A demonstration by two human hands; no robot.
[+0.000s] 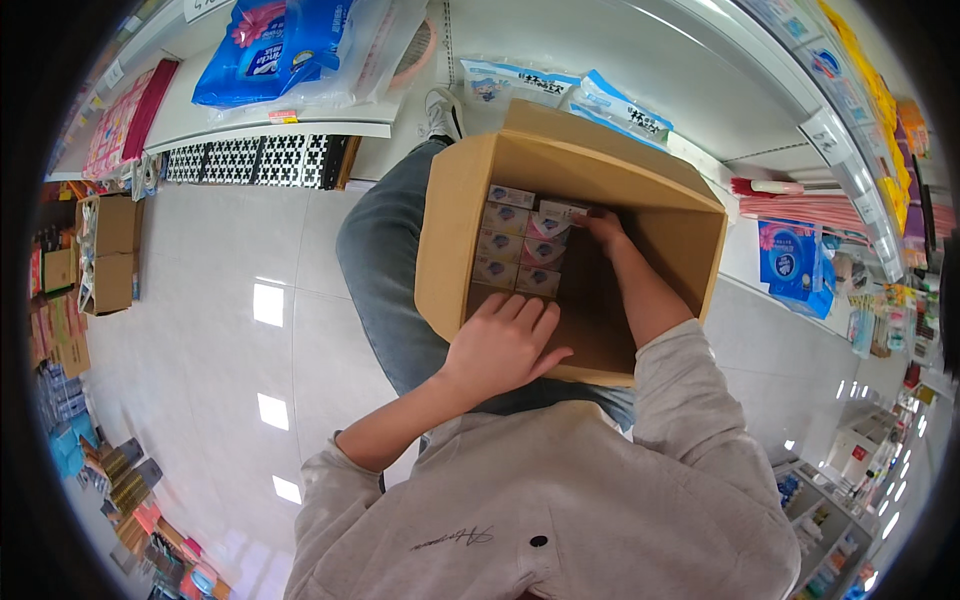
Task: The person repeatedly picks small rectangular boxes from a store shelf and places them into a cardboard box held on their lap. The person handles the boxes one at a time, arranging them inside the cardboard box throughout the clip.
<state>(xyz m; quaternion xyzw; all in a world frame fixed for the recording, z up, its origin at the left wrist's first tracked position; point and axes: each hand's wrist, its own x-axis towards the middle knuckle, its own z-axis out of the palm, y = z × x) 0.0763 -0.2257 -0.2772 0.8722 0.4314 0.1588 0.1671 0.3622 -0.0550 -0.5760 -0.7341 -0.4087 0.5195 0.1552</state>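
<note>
An open cardboard box sits at my lap with its flaps spread. Small white soap cartons printed with shield emblems stand in two columns along its left side. Inside the box, my right hand grips the right end of a white carton at the far end of the second column. My left hand hangs over the near left part of the box, palm down and thumb apart, holding nothing. Its fingertips are close to the nearest cartons; whether they touch one, I cannot tell.
White packs with blue edges lie on the low shelf behind the box. Blue tissue packs fill the upper left shelf, and another blue pack is at right. A shelf edge juts out at upper right. Cartons stand at far left.
</note>
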